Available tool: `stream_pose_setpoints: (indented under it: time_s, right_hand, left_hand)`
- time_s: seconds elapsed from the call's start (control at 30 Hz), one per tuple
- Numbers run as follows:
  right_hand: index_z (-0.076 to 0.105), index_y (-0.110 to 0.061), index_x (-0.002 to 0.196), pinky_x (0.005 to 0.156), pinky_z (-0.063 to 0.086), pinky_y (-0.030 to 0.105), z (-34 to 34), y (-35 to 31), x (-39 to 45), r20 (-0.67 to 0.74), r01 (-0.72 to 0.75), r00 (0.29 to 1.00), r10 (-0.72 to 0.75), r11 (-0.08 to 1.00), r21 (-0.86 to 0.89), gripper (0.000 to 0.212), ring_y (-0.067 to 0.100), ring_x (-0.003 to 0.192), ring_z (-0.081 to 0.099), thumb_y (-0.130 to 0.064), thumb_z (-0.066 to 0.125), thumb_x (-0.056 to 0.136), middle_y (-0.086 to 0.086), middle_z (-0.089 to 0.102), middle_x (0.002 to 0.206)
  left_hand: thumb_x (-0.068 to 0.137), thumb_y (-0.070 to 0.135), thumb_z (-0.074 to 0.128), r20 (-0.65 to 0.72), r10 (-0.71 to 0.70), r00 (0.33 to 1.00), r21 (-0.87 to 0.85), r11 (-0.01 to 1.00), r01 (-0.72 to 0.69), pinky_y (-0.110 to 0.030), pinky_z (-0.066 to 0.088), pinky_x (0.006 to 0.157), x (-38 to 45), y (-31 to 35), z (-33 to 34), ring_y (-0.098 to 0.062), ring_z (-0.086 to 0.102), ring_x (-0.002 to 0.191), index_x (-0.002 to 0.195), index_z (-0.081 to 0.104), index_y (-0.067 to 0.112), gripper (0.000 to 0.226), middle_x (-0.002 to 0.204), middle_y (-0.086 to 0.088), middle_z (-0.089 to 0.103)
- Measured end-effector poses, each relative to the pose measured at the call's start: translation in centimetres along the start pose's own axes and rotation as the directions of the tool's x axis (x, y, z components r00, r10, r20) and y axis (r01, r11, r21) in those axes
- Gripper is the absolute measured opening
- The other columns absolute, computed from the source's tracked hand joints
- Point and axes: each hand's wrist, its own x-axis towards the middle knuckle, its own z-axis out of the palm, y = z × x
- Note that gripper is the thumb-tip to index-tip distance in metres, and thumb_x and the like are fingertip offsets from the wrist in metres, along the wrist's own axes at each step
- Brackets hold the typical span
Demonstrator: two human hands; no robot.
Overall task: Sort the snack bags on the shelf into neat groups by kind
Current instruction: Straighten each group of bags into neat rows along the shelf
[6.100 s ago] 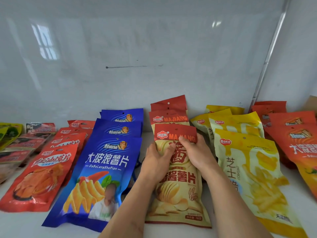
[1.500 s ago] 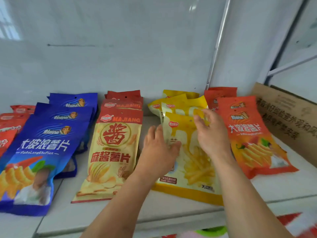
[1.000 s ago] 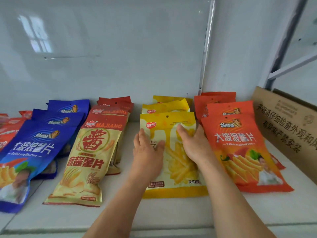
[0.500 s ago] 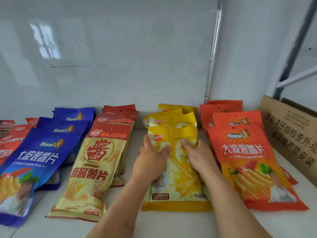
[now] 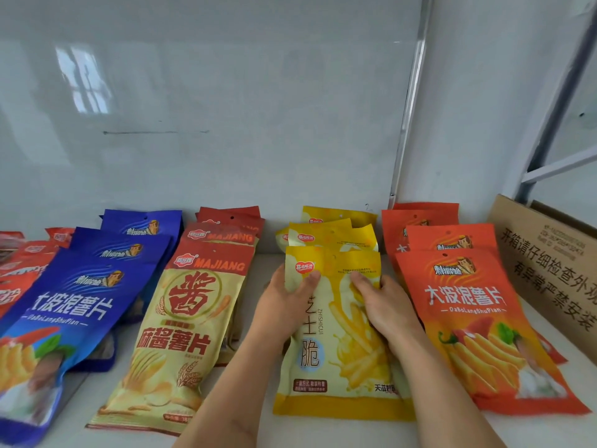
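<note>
- Left hand (image 5: 286,307) and right hand (image 5: 382,305) grip the side edges of the front yellow bag (image 5: 336,334), thumbs on top.
- It lies on the shelf (image 5: 255,428), between the Majiang bags (image 5: 181,331) left and orange bags (image 5: 468,321) right.

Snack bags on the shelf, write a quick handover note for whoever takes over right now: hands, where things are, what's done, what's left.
Left hand and right hand both grip the front yellow bag, one on each side near its top.
It lies flat on the shelf, in front of the other yellow bags.
Done: blue bags, tan bags with red tops, yellow and orange bags each sit in their own overlapping row.
Left: square up the yellow row; the red bags at the far left are cut off by the frame edge, so check them.
A cardboard box stands at the right.
</note>
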Motion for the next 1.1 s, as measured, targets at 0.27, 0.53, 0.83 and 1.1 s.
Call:
stream_pose_setpoints:
  time_s: [0.27, 0.53, 0.83, 1.1]
  right_hand:
    - [0.05, -0.029, 0.12, 0.089, 0.038, 0.031, 0.0, -0.2, -0.5, -0.004, 0.053, 0.999, -0.054, 0.999, -0.011, 0.029, 0.023, 0.11, 0.054, -0.049, 0.049, 0.099, -0.001, 0.056, 0.114]
    - [0.048, -0.021, 0.136, 0.09, 0.037, 0.03, 0.2, 0.0, -0.9, -0.051, 0.031, 0.998, -0.032, 0.999, -0.019, 0.054, 0.026, 0.122, 0.054, -0.058, 0.045, 0.097, 0.001, 0.058, 0.13]
    - [0.04, -0.014, 0.141, 0.087, 0.034, 0.029, 0.5, 0.0, -1.0, -0.017, -0.007, 1.0, 0.005, 0.991, -0.133, 0.057, 0.03, 0.125, 0.051, -0.054, 0.032, 0.102, 0.005, 0.054, 0.134]
    - [0.037, -0.009, 0.138, 0.087, 0.038, 0.032, 0.7, -0.9, -1.4, -0.035, -0.051, 0.998, 0.046, 0.983, -0.178, 0.058, 0.033, 0.123, 0.053, -0.053, 0.04, 0.101, 0.011, 0.056, 0.135]
  left_hand:
    - [0.09, 0.065, 0.055, 0.039, -0.001, 0.999, -0.056, 0.998, 0.003, -0.045, 0.054, 0.096, 1.0, -0.2, -0.1, -0.014, 0.07, 0.1, 0.119, 0.063, 0.04, 0.039, 0.106, 0.011, 0.074]
    - [0.092, 0.064, 0.053, -0.009, 0.118, 0.993, -0.022, 0.993, -0.118, -0.024, 0.045, 0.077, 0.8, -0.4, 0.0, 0.005, 0.057, 0.087, 0.113, 0.065, 0.036, 0.037, 0.105, 0.012, 0.058]
    - [0.096, 0.054, 0.055, -0.015, 0.124, 0.992, 0.072, 0.99, -0.123, -0.019, 0.038, 0.069, 1.2, -0.6, 0.3, -0.003, 0.059, 0.097, 0.126, 0.054, 0.032, 0.037, 0.104, 0.021, 0.057]
    - [0.092, 0.057, 0.06, -0.06, 0.112, 0.992, 0.082, 0.991, -0.107, -0.022, 0.044, 0.067, 0.9, -0.5, 0.2, 0.001, 0.056, 0.081, 0.131, 0.054, 0.028, 0.049, 0.125, 0.001, 0.059]
